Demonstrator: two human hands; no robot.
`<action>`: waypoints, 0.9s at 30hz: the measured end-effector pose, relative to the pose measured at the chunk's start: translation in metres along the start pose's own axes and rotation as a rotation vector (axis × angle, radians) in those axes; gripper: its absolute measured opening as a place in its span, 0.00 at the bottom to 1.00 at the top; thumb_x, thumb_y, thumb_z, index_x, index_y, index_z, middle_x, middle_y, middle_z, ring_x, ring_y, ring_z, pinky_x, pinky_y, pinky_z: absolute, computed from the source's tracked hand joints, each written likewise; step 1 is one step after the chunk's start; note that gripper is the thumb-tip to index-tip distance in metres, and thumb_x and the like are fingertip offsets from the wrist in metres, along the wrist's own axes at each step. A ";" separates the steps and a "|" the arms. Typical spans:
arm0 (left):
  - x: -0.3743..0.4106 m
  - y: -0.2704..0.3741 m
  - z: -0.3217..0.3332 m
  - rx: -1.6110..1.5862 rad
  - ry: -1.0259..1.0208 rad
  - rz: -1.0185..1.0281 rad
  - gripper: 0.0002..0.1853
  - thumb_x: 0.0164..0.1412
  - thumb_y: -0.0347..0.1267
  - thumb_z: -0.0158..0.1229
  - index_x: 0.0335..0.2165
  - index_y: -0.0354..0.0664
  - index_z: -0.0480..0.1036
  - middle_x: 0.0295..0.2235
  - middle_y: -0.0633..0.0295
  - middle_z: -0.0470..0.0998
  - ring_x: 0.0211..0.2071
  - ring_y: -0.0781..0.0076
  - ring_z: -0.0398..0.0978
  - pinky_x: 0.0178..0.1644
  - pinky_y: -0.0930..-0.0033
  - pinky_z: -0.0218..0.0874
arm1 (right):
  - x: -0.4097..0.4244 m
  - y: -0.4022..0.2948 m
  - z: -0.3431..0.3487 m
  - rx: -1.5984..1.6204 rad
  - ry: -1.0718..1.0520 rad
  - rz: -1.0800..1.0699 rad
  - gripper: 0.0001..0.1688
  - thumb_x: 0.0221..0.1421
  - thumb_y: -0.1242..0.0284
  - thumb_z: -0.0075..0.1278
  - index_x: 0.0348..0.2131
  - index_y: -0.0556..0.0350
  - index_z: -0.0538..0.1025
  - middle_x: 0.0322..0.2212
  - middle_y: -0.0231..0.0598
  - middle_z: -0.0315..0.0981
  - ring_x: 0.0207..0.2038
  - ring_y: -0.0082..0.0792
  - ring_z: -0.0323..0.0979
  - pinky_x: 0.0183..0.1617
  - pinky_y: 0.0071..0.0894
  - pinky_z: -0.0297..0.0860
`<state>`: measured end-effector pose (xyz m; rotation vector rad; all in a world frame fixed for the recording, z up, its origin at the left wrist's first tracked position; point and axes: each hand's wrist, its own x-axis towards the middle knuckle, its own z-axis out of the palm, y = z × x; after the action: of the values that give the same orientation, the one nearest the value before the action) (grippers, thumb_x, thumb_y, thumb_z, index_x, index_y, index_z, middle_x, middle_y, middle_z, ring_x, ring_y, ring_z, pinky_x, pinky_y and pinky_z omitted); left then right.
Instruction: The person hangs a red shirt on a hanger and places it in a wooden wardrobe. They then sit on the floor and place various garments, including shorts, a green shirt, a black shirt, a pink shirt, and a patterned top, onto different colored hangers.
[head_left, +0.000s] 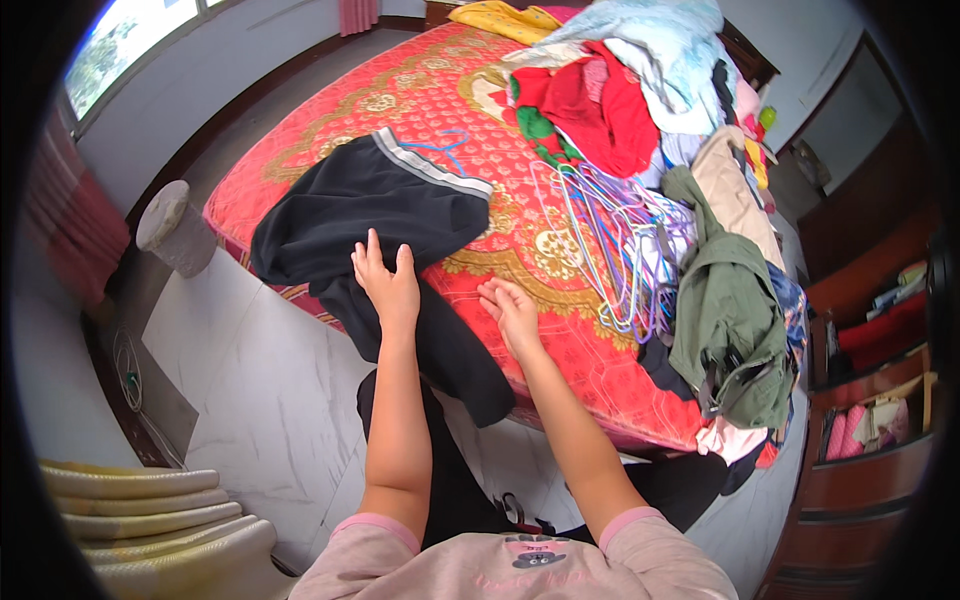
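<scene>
Black pants with a white and grey elastic waistband lie spread on the bed's near left part. Their legs hang over the bed's edge. A blue hanger shows its hook past the waistband; the rest is hidden by or lies under the cloth. My left hand is over the pants with its fingers apart and nothing in it; whether it touches the cloth I cannot tell. To the right of the pants, my right hand is above the red bedspread, fingers loosely bent, with nothing seen in it.
A tangle of hangers lies on the bed's right side. Beside it are an olive green jacket, red clothing and a light blue blanket. A lidded bin stands left of the bed; a dark wooden cabinet is at right.
</scene>
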<state>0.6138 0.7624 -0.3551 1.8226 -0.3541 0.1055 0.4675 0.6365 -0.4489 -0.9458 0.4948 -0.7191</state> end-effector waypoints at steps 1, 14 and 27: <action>-0.002 0.000 0.002 -0.010 -0.040 0.042 0.32 0.59 0.37 0.57 0.60 0.40 0.60 0.62 0.40 0.52 0.66 0.45 0.43 0.66 0.53 0.38 | -0.014 -0.003 -0.004 -0.036 -0.049 -0.014 0.19 0.66 0.72 0.42 0.51 0.69 0.67 0.45 0.47 0.71 0.51 0.38 0.72 0.53 0.33 0.71; -0.140 0.006 0.112 0.235 -0.491 0.459 0.23 0.55 0.34 0.58 0.48 0.35 0.71 0.53 0.41 0.66 0.58 0.42 0.58 0.63 0.47 0.46 | -0.199 -0.191 -0.147 -1.127 0.689 -0.878 0.07 0.49 0.85 0.49 0.31 0.59 0.75 0.33 0.45 0.75 0.39 0.44 0.73 0.46 0.38 0.68; -0.269 0.017 0.095 0.331 -0.547 0.593 0.26 0.53 0.32 0.59 0.51 0.35 0.67 0.55 0.44 0.64 0.58 0.47 0.59 0.64 0.49 0.46 | -0.250 -0.262 -0.325 -1.428 1.230 -0.533 0.26 0.42 0.74 0.56 0.45 0.58 0.71 0.35 0.50 0.74 0.35 0.48 0.76 0.39 0.42 0.70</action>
<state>0.3426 0.7176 -0.4343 1.9987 -1.3259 0.0758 -0.0029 0.5414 -0.3686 -1.9288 2.0612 -1.4543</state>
